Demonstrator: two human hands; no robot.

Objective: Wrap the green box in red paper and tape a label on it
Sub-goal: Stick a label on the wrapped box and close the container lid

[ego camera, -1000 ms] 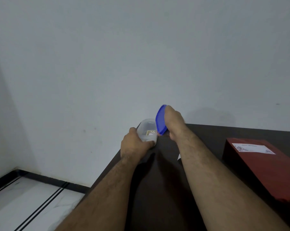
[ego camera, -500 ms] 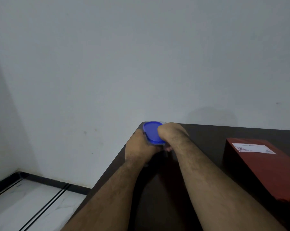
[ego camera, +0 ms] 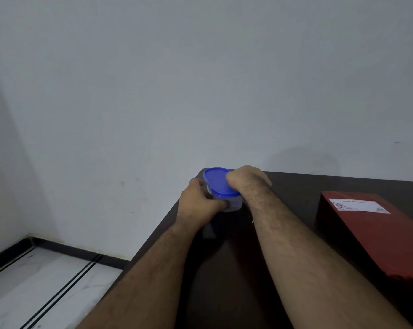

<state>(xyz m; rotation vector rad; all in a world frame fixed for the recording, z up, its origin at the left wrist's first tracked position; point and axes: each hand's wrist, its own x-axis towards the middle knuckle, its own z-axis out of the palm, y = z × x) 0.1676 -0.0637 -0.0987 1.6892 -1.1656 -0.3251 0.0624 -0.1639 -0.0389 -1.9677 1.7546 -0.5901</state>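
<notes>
Both hands are busy at the far left corner of the desk (ego camera: 295, 186). The left hand (ego camera: 198, 205) is wrapped round the clear tub (ego camera: 234, 205), and the right hand (ego camera: 247, 180) is curled over the far rim of its blue lid (ego camera: 218, 182), pressing down as if to seat it.

The wrapped box (ego camera: 376, 236) lies well apart to the right, already covered in red paper, with the white label (ego camera: 358, 205) flat on its top face. I cannot tell from here whether tape holds that label. To my eye the wrapping itself is finished and this is tidying up.

The worry is where the tub sits: it is right by the desk's corner, with the wall (ego camera: 200, 79) behind and the bare floor (ego camera: 46, 281) below on the left. A hard push on one side of the lid could tip or skid the tub over that edge, and a lid only half seated might pop loose.

Open desk lies between the forearms and the box, so drawing the tub inward looks easy. The box's near end runs out of view at the right.
</notes>
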